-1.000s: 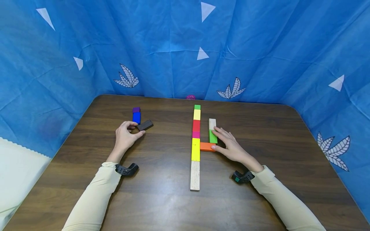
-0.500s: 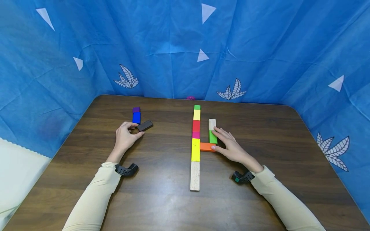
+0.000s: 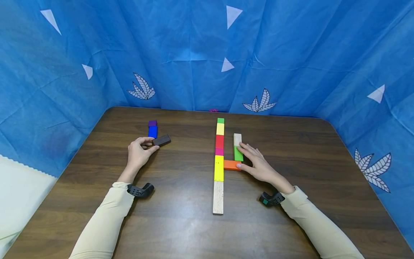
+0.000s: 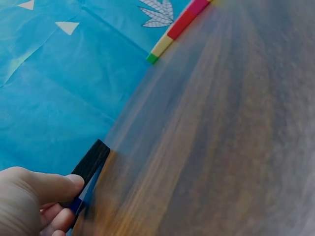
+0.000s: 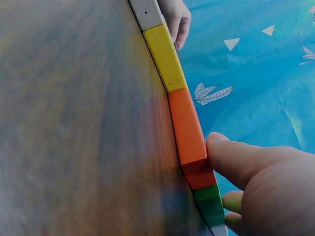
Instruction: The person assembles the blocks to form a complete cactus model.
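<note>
At the left of the table, my left hand (image 3: 139, 153) pinches the near-left end of a dark wooden block (image 3: 161, 140) between thumb and fingers. The block lies aslant against the near end of a blue block (image 3: 153, 132), with a purple block (image 3: 152, 123) behind that one. In the left wrist view the thumb (image 4: 66, 184) presses the dark block's side. My right hand (image 3: 259, 163) rests with fingers extended: its thumb touches the end of an orange block (image 3: 230, 165), and its fingertips lie on a green block (image 3: 238, 153). A pale block (image 3: 237, 138) continues beyond the green one.
A straight row of coloured blocks runs away from me mid-table, from a whitish block (image 3: 218, 198) through a yellow block (image 3: 219, 168) and a red block (image 3: 219, 141) to a small green block (image 3: 221, 120). A blue curtain (image 3: 194, 54) hangs behind the brown table (image 3: 181, 223).
My left hand has shifted slightly left, its thumb sliding nearer to the fingers, and the dark block has turned and moved a little left. The right hand has stayed in place.
</note>
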Available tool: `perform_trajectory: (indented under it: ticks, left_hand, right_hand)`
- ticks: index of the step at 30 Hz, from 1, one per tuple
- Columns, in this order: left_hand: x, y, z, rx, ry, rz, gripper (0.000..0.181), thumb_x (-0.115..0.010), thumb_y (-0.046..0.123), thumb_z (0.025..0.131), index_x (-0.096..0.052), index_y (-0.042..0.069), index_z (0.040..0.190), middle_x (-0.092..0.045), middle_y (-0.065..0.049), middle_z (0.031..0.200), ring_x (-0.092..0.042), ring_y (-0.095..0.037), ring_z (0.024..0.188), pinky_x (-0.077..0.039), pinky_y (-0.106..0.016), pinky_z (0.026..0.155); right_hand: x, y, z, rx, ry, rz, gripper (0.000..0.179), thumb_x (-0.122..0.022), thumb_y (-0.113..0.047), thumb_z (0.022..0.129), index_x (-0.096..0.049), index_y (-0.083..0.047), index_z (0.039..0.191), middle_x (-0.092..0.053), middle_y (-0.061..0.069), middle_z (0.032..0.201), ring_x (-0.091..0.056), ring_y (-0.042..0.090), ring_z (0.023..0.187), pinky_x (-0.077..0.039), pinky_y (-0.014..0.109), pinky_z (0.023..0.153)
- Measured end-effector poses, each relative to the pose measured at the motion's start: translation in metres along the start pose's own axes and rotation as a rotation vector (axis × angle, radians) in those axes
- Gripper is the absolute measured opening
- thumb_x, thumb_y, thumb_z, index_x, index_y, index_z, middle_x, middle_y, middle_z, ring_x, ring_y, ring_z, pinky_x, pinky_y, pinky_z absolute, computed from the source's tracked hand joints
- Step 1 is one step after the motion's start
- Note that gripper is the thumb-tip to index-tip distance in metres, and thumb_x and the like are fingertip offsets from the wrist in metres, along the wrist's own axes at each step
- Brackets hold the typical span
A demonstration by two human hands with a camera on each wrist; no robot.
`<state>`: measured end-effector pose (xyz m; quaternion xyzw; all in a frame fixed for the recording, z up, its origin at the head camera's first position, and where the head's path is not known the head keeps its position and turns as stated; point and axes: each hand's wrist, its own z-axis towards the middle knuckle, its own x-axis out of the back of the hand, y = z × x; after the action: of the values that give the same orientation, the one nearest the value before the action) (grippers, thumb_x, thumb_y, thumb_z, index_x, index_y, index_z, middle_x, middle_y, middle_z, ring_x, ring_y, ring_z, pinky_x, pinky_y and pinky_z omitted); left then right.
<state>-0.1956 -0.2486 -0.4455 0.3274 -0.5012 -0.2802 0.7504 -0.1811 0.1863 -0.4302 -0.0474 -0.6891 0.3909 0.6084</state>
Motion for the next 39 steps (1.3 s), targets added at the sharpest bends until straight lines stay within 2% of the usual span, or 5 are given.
perform_trajectory:
  ticks: [5, 8, 23, 34, 39]
  left_hand:
    - [0.0, 0.002, 0.001, 0.015, 0.009, -0.064, 0.035, -0.081, 0.007, 0.079, -0.071, -0.003, 0.11, -0.07, -0.023, 0.1, -0.06, 0.005, 0.07, -0.042, -0.001, 0.064]
    - [-0.001, 0.004, 0.001, 0.023, 0.0, -0.092, 0.035, -0.081, 0.007, 0.079, -0.071, -0.004, 0.111, -0.07, -0.023, 0.099, -0.052, 0.017, 0.066, -0.043, -0.001, 0.063]
    - [-0.013, 0.019, 0.002, -0.028, -0.056, -0.153, 0.034, -0.082, 0.008, 0.077, -0.073, 0.0, 0.11, -0.072, -0.022, 0.094, -0.054, 0.015, 0.065, -0.045, -0.003, 0.063]
    - [-0.051, 0.049, 0.007, -0.028, -0.186, -0.155, 0.033, -0.082, 0.006, 0.077, -0.074, 0.001, 0.109, -0.072, -0.018, 0.091, -0.064, -0.007, 0.069, -0.048, -0.011, 0.062]
    - [-0.068, 0.063, 0.009, -0.032, -0.215, -0.161, 0.033, -0.083, 0.007, 0.076, -0.075, 0.002, 0.108, -0.073, -0.017, 0.09, -0.068, -0.018, 0.073, -0.048, -0.012, 0.063]
  right_hand:
    - [0.0, 0.0, 0.0, 0.002, -0.001, 0.002, 0.067, -0.065, -0.032, 0.094, -0.037, -0.01, 0.151, -0.024, 0.013, 0.162, -0.016, 0.038, 0.15, -0.004, 0.063, 0.118]
    - [0.0, 0.0, 0.0, 0.002, 0.0, 0.004, 0.067, -0.065, -0.032, 0.094, -0.037, -0.01, 0.151, -0.024, 0.013, 0.162, -0.016, 0.038, 0.15, -0.004, 0.063, 0.118]
    - [0.0, 0.0, -0.001, -0.009, -0.006, 0.001, 0.068, -0.064, -0.032, 0.094, -0.036, -0.01, 0.152, -0.024, 0.012, 0.162, -0.015, 0.038, 0.15, -0.003, 0.063, 0.119]
    - [0.0, 0.0, -0.001, 0.008, 0.0, -0.003, 0.069, -0.065, -0.032, 0.093, -0.036, -0.009, 0.151, -0.025, 0.013, 0.161, -0.016, 0.04, 0.149, -0.005, 0.065, 0.117]
    - [0.0, 0.0, -0.001, 0.008, 0.001, -0.008, 0.07, -0.066, -0.032, 0.093, -0.036, -0.009, 0.151, -0.026, 0.013, 0.161, -0.016, 0.039, 0.149, -0.005, 0.065, 0.117]
